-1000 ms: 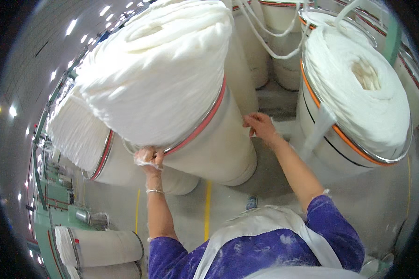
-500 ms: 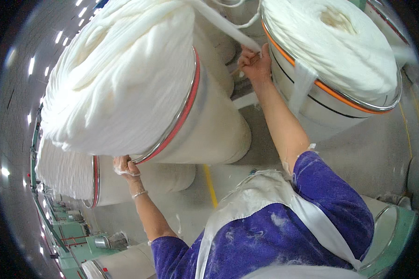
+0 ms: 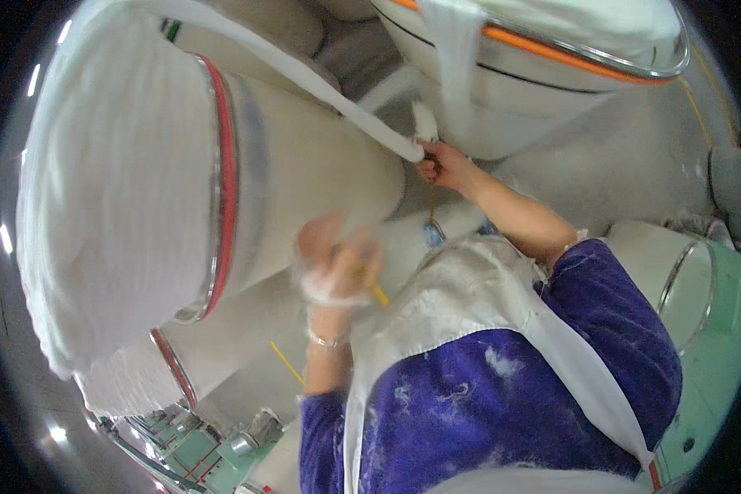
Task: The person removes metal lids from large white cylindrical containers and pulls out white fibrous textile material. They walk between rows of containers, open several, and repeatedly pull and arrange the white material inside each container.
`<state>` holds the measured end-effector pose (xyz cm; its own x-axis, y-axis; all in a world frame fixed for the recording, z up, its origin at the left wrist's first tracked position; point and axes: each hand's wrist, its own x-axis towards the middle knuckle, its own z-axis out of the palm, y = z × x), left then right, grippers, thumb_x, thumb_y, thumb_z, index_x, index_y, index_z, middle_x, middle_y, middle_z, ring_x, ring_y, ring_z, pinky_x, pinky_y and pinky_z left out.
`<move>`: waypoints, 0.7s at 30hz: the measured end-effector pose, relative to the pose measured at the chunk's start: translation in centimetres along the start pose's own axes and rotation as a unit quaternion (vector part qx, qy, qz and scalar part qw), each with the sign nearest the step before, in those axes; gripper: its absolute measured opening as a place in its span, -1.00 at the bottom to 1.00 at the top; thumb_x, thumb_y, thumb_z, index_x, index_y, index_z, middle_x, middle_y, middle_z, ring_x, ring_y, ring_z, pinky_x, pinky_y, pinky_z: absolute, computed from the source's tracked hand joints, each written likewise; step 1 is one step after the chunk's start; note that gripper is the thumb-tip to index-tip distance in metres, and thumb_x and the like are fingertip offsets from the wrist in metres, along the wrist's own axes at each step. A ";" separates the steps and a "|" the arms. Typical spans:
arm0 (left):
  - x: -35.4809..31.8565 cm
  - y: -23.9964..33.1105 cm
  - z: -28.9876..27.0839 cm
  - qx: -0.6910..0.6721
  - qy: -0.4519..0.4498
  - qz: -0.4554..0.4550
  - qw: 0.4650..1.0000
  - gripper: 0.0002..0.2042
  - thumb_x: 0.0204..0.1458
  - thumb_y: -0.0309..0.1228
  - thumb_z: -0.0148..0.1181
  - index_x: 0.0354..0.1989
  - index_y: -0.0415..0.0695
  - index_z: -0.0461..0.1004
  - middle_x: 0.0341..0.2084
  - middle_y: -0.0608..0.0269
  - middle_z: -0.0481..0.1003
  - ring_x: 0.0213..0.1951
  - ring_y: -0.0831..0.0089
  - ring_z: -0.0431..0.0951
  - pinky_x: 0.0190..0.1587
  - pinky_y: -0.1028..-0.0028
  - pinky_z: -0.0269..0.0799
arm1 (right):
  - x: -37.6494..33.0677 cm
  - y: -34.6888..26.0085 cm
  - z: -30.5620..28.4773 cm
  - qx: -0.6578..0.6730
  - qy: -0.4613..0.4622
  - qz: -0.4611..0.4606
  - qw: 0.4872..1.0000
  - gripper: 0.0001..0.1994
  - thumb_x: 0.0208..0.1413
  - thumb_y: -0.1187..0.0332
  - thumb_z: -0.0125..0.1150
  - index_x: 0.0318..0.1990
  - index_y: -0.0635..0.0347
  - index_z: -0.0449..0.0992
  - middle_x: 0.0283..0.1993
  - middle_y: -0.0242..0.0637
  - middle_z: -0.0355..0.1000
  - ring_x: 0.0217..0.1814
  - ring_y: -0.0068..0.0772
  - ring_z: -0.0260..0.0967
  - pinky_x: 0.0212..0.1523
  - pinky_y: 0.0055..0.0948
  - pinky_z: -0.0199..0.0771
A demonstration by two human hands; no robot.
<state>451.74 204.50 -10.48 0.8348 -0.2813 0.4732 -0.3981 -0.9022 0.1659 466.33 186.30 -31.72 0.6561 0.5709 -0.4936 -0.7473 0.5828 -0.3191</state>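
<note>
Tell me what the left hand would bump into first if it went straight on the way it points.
Probably the pale side of the red-banded fibre can: the left hand points up the picture toward it. The hand is blurred and depth is unclear, so that's tentative.

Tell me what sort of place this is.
Probably a textile spinning mill: a red-banded sliver can heaped with white fibre, a thick sliver strand in the right hand, and green machinery at lower left.

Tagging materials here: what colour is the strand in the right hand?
The strand is white; head view.
</note>
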 end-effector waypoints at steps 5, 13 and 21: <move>7.4 4.0 6.1 -0.289 -0.062 0.049 0.954 -0.73 -0.16 -0.39 0.31 -0.23 -0.11 0.53 -0.07 0.04 0.44 -0.10 0.10 0.46 -0.04 0.27 0.37 | -6.4 3.0 -8.3 -0.099 0.007 0.001 0.995 -0.78 0.21 0.24 0.04 -0.11 0.10 0.50 -0.54 -0.48 0.25 -0.63 -0.63 0.08 -0.66 -0.59 0.03; 0.4 -6.3 19.6 -0.636 -0.128 -0.555 0.520 -0.35 -0.03 -0.47 0.22 0.22 -0.27 0.02 0.04 0.02 0.29 0.10 0.23 0.29 0.14 0.21 0.21 | -11.8 7.8 -6.0 0.090 -0.028 -0.218 0.971 -0.69 0.27 0.26 -0.11 0.06 0.19 0.36 0.33 -0.24 0.08 -0.56 -0.65 0.06 -0.56 -0.65 0.11; -2.7 -12.0 32.4 -0.447 -0.295 -0.343 0.772 -0.34 -0.21 -0.54 0.33 0.13 -0.27 0.17 0.03 0.05 0.29 0.04 0.25 0.29 0.08 0.32 0.23 | -9.4 14.3 -2.9 0.056 0.056 -0.207 0.975 -0.67 0.18 0.21 0.07 0.02 0.17 0.41 -0.24 -0.27 0.46 -0.60 -0.68 0.09 -0.67 -0.64 -0.01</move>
<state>466.62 205.44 -41.77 0.8882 -0.1759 -0.4244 0.3318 -0.3932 0.8575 449.18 187.60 -34.03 0.8791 0.2105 -0.4276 -0.4004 0.8129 -0.4230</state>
